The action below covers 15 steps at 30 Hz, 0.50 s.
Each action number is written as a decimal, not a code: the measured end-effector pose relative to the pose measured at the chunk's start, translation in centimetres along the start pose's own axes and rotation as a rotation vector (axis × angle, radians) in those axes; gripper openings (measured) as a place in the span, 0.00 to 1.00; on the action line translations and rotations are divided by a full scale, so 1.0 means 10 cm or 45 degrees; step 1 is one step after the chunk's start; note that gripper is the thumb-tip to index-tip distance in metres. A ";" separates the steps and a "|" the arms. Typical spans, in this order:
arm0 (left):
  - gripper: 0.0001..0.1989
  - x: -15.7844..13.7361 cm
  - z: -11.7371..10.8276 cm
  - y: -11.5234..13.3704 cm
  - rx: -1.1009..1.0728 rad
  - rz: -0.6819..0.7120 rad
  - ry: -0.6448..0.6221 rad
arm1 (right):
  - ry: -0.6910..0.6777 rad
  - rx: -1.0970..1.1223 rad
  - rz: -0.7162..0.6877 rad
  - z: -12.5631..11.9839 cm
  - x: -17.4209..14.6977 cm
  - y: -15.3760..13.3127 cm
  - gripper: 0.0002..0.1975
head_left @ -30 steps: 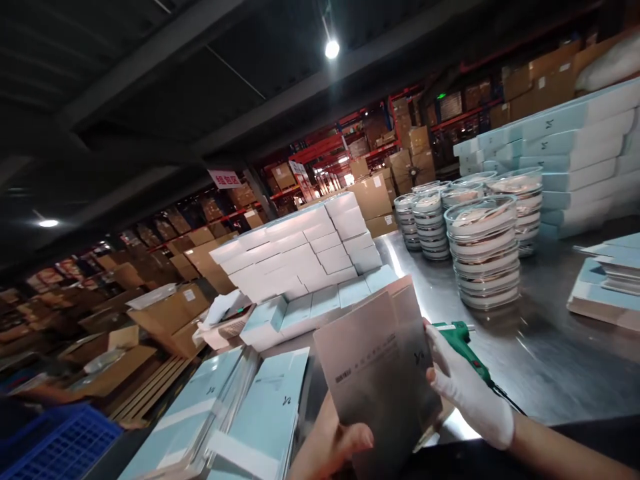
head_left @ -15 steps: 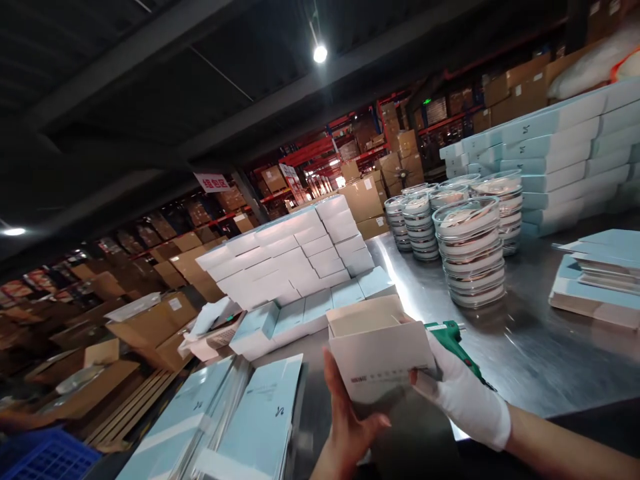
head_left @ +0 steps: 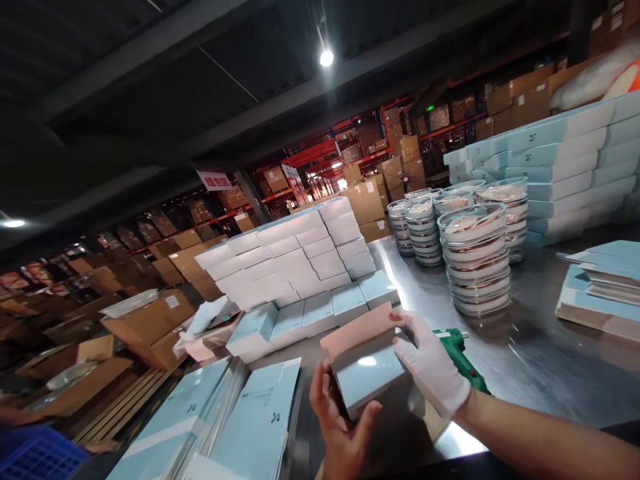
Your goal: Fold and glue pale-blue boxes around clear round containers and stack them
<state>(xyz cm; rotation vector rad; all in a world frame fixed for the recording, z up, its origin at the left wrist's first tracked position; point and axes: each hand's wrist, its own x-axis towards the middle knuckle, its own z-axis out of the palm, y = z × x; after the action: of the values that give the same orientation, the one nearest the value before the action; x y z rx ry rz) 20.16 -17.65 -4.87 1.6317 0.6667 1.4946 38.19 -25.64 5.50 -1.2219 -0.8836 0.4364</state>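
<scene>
Nearest to us, our bare left hand [head_left: 345, 437] cups the lower left corner of a small pale blue box [head_left: 367, 370], thumb on the front face and fingers wrapped behind it. Our right hand [head_left: 427, 367], in a white glove, presses flat on the box's right side, with the fingers spread toward its open brown flap [head_left: 357, 333]. The box hangs tilted just above the steel bench [head_left: 540, 360], between the two hands.

Just behind the gloved hand lies a green glue gun [head_left: 460, 350] on the bench. To our lower left, flat blue carton blanks [head_left: 250, 427] lie in overlapping piles, and a blue crate [head_left: 40, 457] shows at the corner.

Further along the bench, a row of closed blue boxes [head_left: 320, 310] sits before a taller stack of white boxes [head_left: 290, 257]. To the right stand columns of clear round containers [head_left: 475, 257], and near the right edge a low pile of flat blue sleeves [head_left: 600, 287].

Beyond those rises a wall of long blue boxes [head_left: 565, 167]. Far off we see brown cardboard cartons [head_left: 150, 320] on the floor, red shelving [head_left: 325, 150] and a ceiling lamp [head_left: 326, 58].
</scene>
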 end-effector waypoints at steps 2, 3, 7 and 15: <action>0.37 0.04 -0.06 -0.03 0.053 0.090 -0.129 | 0.021 0.099 -0.049 0.01 -0.01 0.02 0.24; 0.31 0.07 -0.09 -0.04 0.079 0.136 -0.178 | -0.010 0.147 -0.058 -0.01 0.00 0.01 0.24; 0.25 0.22 -0.25 0.03 0.111 0.217 -0.073 | -0.056 -0.230 -0.118 -0.36 0.16 0.09 0.16; 0.30 0.44 -0.32 0.32 0.060 0.117 0.199 | -0.215 -1.257 0.241 -1.26 0.36 0.82 0.07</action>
<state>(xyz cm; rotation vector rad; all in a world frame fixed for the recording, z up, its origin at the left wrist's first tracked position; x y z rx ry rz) 17.27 -15.09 0.07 1.6115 0.7256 1.6977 51.54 -28.30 -1.90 -2.2074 -1.1836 0.2436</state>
